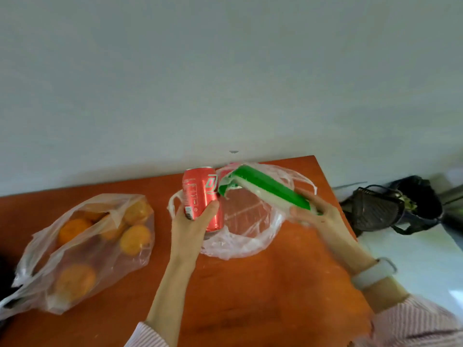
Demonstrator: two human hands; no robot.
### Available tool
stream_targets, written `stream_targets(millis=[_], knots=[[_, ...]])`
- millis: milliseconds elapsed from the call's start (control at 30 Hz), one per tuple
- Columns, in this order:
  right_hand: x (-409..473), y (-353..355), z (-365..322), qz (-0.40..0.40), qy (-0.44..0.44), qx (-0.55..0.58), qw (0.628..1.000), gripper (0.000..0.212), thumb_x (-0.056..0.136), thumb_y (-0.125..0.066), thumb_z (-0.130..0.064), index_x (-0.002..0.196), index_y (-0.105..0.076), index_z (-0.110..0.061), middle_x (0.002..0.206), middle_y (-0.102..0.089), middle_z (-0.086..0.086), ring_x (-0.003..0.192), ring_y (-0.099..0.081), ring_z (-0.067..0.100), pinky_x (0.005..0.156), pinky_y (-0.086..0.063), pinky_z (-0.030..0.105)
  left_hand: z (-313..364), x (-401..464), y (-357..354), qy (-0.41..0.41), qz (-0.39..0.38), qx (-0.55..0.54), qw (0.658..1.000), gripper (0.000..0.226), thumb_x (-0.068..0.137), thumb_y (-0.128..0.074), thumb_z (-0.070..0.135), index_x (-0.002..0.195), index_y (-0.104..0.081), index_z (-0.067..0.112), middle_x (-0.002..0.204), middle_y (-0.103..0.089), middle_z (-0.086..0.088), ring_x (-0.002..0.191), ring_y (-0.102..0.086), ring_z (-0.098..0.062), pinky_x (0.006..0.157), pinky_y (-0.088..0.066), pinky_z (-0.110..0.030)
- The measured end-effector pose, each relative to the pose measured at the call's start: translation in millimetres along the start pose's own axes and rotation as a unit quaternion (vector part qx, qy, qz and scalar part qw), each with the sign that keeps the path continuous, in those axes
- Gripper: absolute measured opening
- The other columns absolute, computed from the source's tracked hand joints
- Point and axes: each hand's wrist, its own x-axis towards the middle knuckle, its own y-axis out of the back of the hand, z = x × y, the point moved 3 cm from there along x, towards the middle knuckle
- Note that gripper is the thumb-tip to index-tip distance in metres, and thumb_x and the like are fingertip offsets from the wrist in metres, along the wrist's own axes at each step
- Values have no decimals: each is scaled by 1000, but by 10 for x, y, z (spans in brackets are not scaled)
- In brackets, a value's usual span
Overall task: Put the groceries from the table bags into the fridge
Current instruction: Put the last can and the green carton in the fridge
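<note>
Striped pink sleeves (416, 321) sit nearest to me, cut off by the bottom edge, and a pale watch band (373, 274) wraps my right wrist. Beyond them runs the orange-brown table (250, 296).

My left hand (193, 226) is wrapped round a red can (203, 196), thumb across its front, holding it upright and a little tilted over the near edge of a clear plastic bag (250, 221); whether the can's base touches the bag I cannot tell. My right hand (318, 214) clamps one end of a long green-and-white packet (263, 189), which slants up and away over the bag's open mouth. That hand is blurred, so its fingers are hard to separate, and the packet's print is unreadable. Something red shows through the plastic behind the packet's far end, too hidden to name.

To the left lies a second clear bag (82, 249) of oranges (135, 239), their number blurred by the film, and a dark shape is clipped by the left edge. Off the table's right side, on the floor, stands a dark basket (375, 209) beside a black sack (421, 194). Farthest off is a plain pale wall (225, 71).
</note>
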Motion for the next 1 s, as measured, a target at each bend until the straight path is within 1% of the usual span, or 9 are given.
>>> stream_targets(millis=[100,167,267,400,533,600,700,833,1000], knots=[[-523,-60,469,-52,-145,238,959,74,60,-73,-37,126,-52,-12,102,-57,9,80,-58,21,63,-50,24,-70,-322,-157,36,-77,-34,996,59,69,-67,35,122,-42,26,106,-60,1,94,-62,-18,82,-50,-32],[-885,-92,679,-112,-190,292,931,84,53,-79,-47,125,-52,-14,101,-57,12,80,-60,22,70,-50,31,-162,-589,-273,46,-124,-14,991,52,72,-66,34,117,-41,29,100,-60,7,88,-62,-11,73,-51,-25],[-1382,-36,946,-114,-214,376,894,84,54,-80,-45,125,-47,-15,93,-64,12,79,-64,27,71,-51,36,-347,-1003,-491,49,-168,41,984,41,76,-67,31,110,-44,32,93,-60,11,81,-61,-6,58,-50,-17],[-2125,342,1234,3,-209,435,876,64,77,-62,-35,130,-36,-10,101,-54,15,82,-61,26,67,-54,33,-574,-1617,-788,60,-241,86,965,43,76,-67,30,111,-42,31,93,-57,10,83,-60,-10,67,-50,-27],[-3155,991,1582,116,-128,400,900,91,53,-76,-38,131,-38,-10,111,-51,17,82,-63,23,65,-53,27,-743,-2579,-1511,0,-341,158,927,35,80,-67,20,111,-52,17,95,-61,-3,86,-63,-20,66,-50,-27],[-3809,1289,1774,179,-106,394,895,84,53,-71,-35,128,-42,-11,113,-52,15,79,-64,21,64,-52,23,-856,-3181,-1786,-28,-385,181,904,37,81,-67,21,115,-53,14,101,-62,-8,92,-63,-27,74,-52,-33],[-4838,1611,2147,279,-82,408,865,64,65,-64,-23,125,-44,-13,108,-54,13,77,-62,23,61,-52,24,-1121,-4066,-2033,-2,-441,155,884,44,80,-66,24,120,-48,18,105,-61,-4,90,-62,-21,70,-50,-28],[-6245,1832,2571,424,-110,263,859,49,80,-67,-23,123,-44,-28,108,-56,9,83,-56,18,60,-46,19,-1549,-5400,-2366,-20,-545,182,818,35,82,-65,22,111,-47,21,93,-59,3,82,-60,-14,61,-46,-22],[-7911,2027,3019,603,-124,222,756,50,86,-60,-17,130,-39,-27,110,-52,8,83,-54,14,53,-44,10,-1998,-7127,-2746,-34,-685,223,692,29,80,-68,17,104,-51,22,89,-61,6,77,-60,-8,57,-46,-19]])
